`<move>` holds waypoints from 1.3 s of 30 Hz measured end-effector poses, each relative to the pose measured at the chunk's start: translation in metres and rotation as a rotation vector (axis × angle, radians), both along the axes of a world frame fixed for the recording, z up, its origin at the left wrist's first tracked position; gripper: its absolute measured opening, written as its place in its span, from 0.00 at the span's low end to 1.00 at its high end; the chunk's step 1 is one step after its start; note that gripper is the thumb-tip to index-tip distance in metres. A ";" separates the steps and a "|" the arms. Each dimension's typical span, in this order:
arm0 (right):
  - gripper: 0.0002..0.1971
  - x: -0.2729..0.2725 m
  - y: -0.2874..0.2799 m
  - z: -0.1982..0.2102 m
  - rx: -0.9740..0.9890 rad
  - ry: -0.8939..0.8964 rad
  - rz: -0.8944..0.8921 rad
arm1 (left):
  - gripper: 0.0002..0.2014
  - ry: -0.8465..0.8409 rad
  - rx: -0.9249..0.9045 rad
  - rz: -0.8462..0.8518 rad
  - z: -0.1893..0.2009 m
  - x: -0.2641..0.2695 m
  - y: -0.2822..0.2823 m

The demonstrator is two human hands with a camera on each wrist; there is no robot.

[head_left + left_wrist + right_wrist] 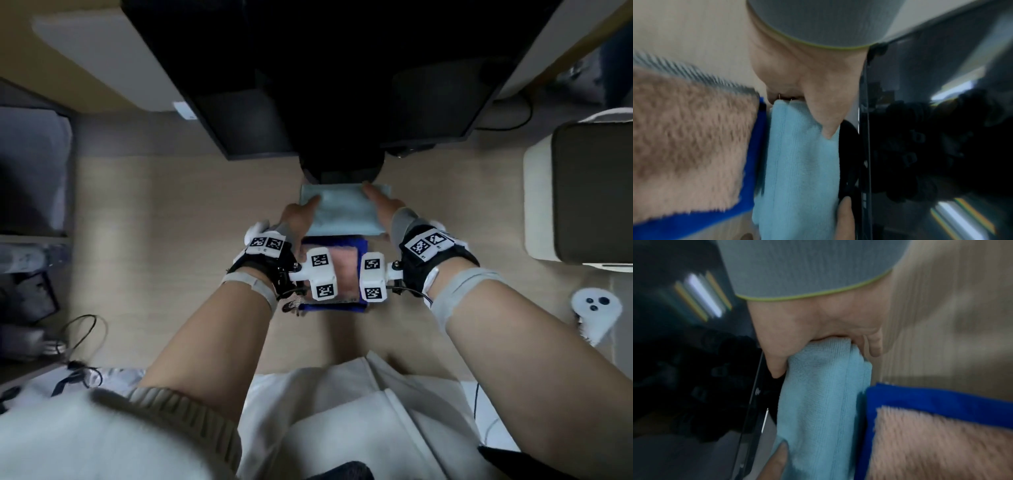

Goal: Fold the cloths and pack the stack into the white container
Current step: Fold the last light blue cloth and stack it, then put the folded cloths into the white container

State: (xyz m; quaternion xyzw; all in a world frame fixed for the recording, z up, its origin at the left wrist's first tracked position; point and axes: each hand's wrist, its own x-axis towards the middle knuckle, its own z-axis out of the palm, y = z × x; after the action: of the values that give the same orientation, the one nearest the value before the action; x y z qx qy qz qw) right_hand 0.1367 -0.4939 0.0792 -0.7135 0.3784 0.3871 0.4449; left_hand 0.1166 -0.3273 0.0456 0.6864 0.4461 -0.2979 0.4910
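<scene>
A folded light blue cloth (344,210) lies just in front of the black monitor stand (342,164). My left hand (301,214) grips its left edge, thumb on top and fingers underneath, and the left wrist view shows that pinch on the light blue cloth (801,162). My right hand (380,205) grips the right edge the same way, seen close on the cloth (818,402). Nearer to me sits a stack: a fluffy pink cloth (346,270) on a dark blue cloth (363,245). Whether the light blue cloth is lifted off the table I cannot tell. The white container (537,198) stands at the right.
Two dark monitors (260,120) loom behind the cloth, close to my fingers. A white controller (596,308) lies near the right edge. Cables (82,329) and dark clutter sit at the left. Bare wooden table (191,212) lies left of the cloths.
</scene>
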 end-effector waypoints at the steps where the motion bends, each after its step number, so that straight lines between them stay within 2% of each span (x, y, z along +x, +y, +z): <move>1: 0.44 -0.001 0.010 0.000 0.003 -0.004 0.005 | 0.36 -0.008 -0.004 0.037 -0.004 -0.003 0.011; 3: 0.45 -0.004 0.030 -0.003 0.014 -0.007 -0.005 | 0.38 -0.020 -0.039 0.101 -0.004 -0.009 0.031; 6: 0.44 -0.006 0.041 0.001 -0.034 -0.024 -0.017 | 0.49 -0.039 -0.166 0.187 -0.009 -0.010 0.048; 7: 0.44 -0.008 0.040 0.002 -0.054 -0.044 -0.032 | 0.49 -0.056 -0.213 0.215 -0.014 -0.010 0.049; 9: 0.43 -0.007 0.030 0.005 -0.080 -0.076 -0.044 | 0.36 -0.102 -0.209 0.229 -0.009 -0.006 0.042; 11: 0.39 -0.010 0.020 0.012 -0.091 -0.063 -0.094 | 0.29 -0.180 -0.120 0.205 -0.008 -0.006 0.035; 13: 0.39 -0.011 0.016 0.018 -0.080 -0.031 -0.176 | 0.25 -0.345 -0.025 0.234 0.002 -0.009 0.031; 16: 0.41 -0.018 -0.009 0.023 -0.094 -0.058 -0.317 | 0.08 -0.535 0.063 0.351 0.027 -0.008 0.004; 17: 0.42 -0.019 -0.020 0.022 -0.090 -0.079 -0.348 | 0.06 -0.580 0.080 0.355 0.037 -0.008 -0.007; 20: 0.40 -0.025 -0.061 0.025 -0.065 -0.149 -0.321 | 0.12 -0.587 0.167 0.268 0.051 -0.008 -0.039; 23: 0.38 -0.029 -0.119 0.030 -0.094 -0.216 -0.260 | 0.20 -0.564 0.359 0.153 0.063 -0.009 -0.086; 25: 0.37 -0.029 -0.147 0.031 -0.118 -0.268 -0.215 | 0.23 -0.585 0.389 0.175 0.068 -0.010 -0.112; 28: 0.29 -0.030 -0.206 0.038 -0.147 -0.346 -0.099 | 0.21 -0.616 0.277 0.136 0.072 -0.014 -0.183; 31: 0.17 -0.031 -0.254 0.044 -0.147 -0.462 -0.160 | 0.19 -0.529 0.050 0.027 0.067 -0.015 -0.251; 32: 0.16 -0.033 -0.286 0.049 -0.163 -0.481 -0.209 | 0.21 -0.483 -0.018 -0.021 0.063 -0.013 -0.287; 36: 0.17 -0.037 -0.357 0.052 -0.189 -0.491 -0.240 | 0.38 -0.310 -0.112 -0.152 0.040 -0.010 -0.368; 39: 0.19 -0.045 -0.388 0.046 -0.190 -0.433 -0.238 | 0.35 -0.226 -0.121 -0.219 0.029 -0.013 -0.402</move>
State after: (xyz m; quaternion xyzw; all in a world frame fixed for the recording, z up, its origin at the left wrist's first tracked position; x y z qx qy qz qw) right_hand 0.0913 -0.8822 0.1254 -0.7688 0.3901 0.1331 0.4889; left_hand 0.1032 -0.7292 0.0746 0.7294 0.2918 -0.2969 0.5429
